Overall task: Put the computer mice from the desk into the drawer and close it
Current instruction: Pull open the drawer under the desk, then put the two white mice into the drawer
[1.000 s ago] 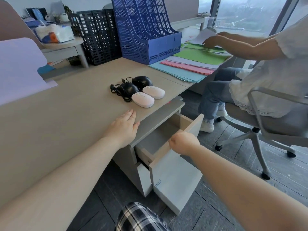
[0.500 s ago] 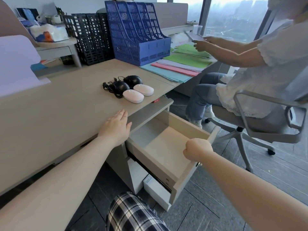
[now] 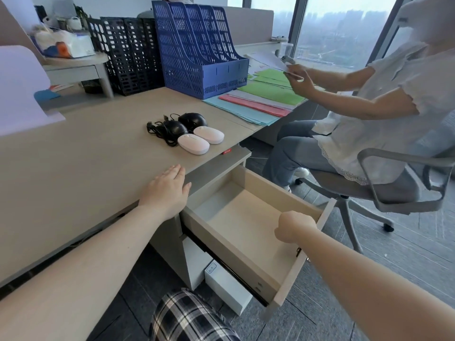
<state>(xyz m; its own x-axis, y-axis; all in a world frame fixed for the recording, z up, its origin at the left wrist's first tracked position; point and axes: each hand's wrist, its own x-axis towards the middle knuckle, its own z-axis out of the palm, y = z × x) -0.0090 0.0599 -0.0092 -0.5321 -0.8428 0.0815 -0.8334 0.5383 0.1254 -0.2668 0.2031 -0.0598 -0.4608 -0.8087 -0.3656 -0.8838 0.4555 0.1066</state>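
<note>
Two pale pink wireless mice (image 3: 193, 143) (image 3: 209, 134) and two black corded mice (image 3: 173, 127) (image 3: 192, 119) lie together near the desk's front edge (image 3: 98, 168). Below them the top drawer (image 3: 221, 239) stands pulled far out, its inside bare. My left hand (image 3: 167, 190) rests flat and open on the desk edge, a little in front of the mice. My right hand (image 3: 294, 226) is a closed fist over the drawer's front panel; whether it grips the panel is hidden.
A blue file rack (image 3: 199, 50) and a black one (image 3: 128, 52) stand at the back. Coloured paper sheets (image 3: 258, 102) lie to the right. A seated person (image 3: 369, 114) on a swivel chair (image 3: 398, 190) is close beside the open drawer. My plaid-clad knee (image 3: 189, 318) is below.
The drawer has come out from partly open to far out, drawn by my right hand. My left hand stayed flat on the desk edge.
</note>
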